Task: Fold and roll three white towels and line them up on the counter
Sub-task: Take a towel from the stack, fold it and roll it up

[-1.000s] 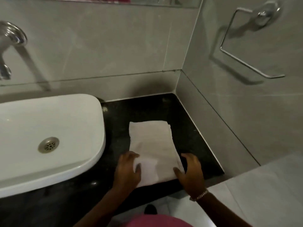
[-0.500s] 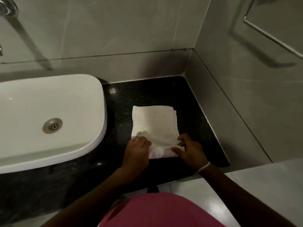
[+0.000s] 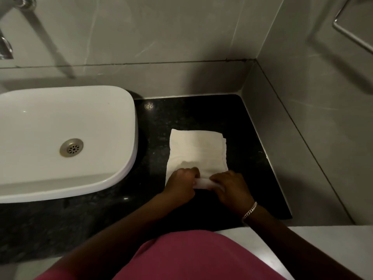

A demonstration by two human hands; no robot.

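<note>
One folded white towel (image 3: 198,150) lies on the black counter (image 3: 250,158), right of the sink. Its near end is curled into a short roll that shows between my hands. My left hand (image 3: 180,184) grips the roll's left part, fingers curled over it. My right hand (image 3: 232,187), with a bracelet at the wrist, grips the roll's right part. The far half of the towel lies flat. I see no other towel.
A white sink basin (image 3: 66,142) with a metal drain fills the left side. Grey tiled walls close the back and right of the counter. A metal towel ring (image 3: 351,35) hangs on the right wall. A tap (image 3: 8,49) sits at the upper left.
Both hands have curled the towel's near end over and rolled it away from me, so the flat part is shorter. The camera has tilted downward.
</note>
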